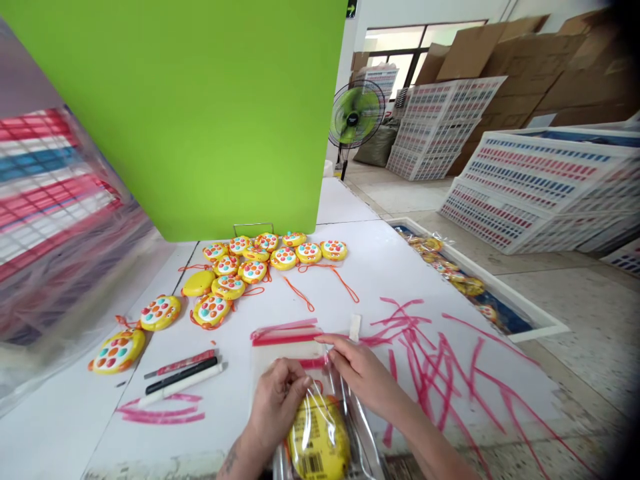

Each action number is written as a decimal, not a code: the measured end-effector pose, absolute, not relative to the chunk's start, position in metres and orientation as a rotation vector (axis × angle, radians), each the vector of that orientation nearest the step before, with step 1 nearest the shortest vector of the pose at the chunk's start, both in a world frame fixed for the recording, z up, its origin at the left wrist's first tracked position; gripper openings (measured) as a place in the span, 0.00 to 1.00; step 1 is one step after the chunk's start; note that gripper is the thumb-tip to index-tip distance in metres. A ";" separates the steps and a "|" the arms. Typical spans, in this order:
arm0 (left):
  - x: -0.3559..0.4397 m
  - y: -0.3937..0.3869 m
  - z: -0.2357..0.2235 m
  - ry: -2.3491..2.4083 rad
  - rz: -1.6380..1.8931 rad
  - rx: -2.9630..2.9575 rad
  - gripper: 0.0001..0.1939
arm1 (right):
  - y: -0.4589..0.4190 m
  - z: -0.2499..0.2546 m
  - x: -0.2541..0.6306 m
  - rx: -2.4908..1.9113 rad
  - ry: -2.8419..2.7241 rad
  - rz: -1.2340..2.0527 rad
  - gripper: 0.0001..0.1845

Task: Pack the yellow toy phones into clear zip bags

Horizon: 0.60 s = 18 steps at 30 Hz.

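A yellow toy (320, 440) with a printed barcode label lies inside a clear plastic bag (363, 427) at the front of the table. My left hand (281, 400) has thumb and fingers pinched on the bag just above the toy. My right hand (357, 367) grips the bag's upper right side, its index finger reaching along a pink strip (285, 339) near the bag's top. An orange cord (319, 385) shows partly under the plastic. What lies between the right fingertips is partly hidden.
Several yellow toys with coloured dots (253, 271) lie beyond my hands. Pens (183, 375) rest at the left, loose pink strips (425, 353) at the right. A green panel (200, 120) stands behind. Beside the table is a white-rimmed tray (543, 331) of bagged toys.
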State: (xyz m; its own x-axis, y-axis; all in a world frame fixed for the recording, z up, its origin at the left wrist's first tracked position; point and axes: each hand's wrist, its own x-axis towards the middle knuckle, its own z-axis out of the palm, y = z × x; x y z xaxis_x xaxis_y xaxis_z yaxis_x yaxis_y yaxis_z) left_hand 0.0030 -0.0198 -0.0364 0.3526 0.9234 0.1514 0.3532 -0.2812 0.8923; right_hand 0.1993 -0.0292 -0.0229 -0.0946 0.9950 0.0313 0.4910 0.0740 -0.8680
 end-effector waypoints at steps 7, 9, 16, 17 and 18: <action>0.004 -0.021 -0.042 1.079 0.860 1.720 0.07 | -0.030 -0.020 0.195 -1.460 -1.616 0.980 0.20; 0.003 -0.021 -0.046 1.068 0.867 1.761 0.06 | -0.030 -0.019 0.194 -1.450 -1.614 0.974 0.20; 0.001 -0.020 -0.037 1.120 0.961 1.844 0.09 | -0.030 -0.012 0.193 -1.478 -1.657 0.931 0.19; 0.001 -0.019 -0.035 1.133 1.005 1.856 0.09 | -0.030 -0.011 0.193 -1.477 -1.656 0.919 0.19; 0.001 -0.018 -0.035 1.148 1.049 1.861 0.10 | -0.030 -0.011 0.193 -1.480 -1.649 0.907 0.19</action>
State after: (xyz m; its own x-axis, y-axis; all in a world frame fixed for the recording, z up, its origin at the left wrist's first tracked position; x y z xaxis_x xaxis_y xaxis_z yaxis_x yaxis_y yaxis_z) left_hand 0.0006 -0.0180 -0.0352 0.2788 0.9211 0.2717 0.3528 -0.3614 0.8631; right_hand 0.1931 -0.0303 -0.0109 -0.0712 0.9955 0.0624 0.4806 0.0891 -0.8724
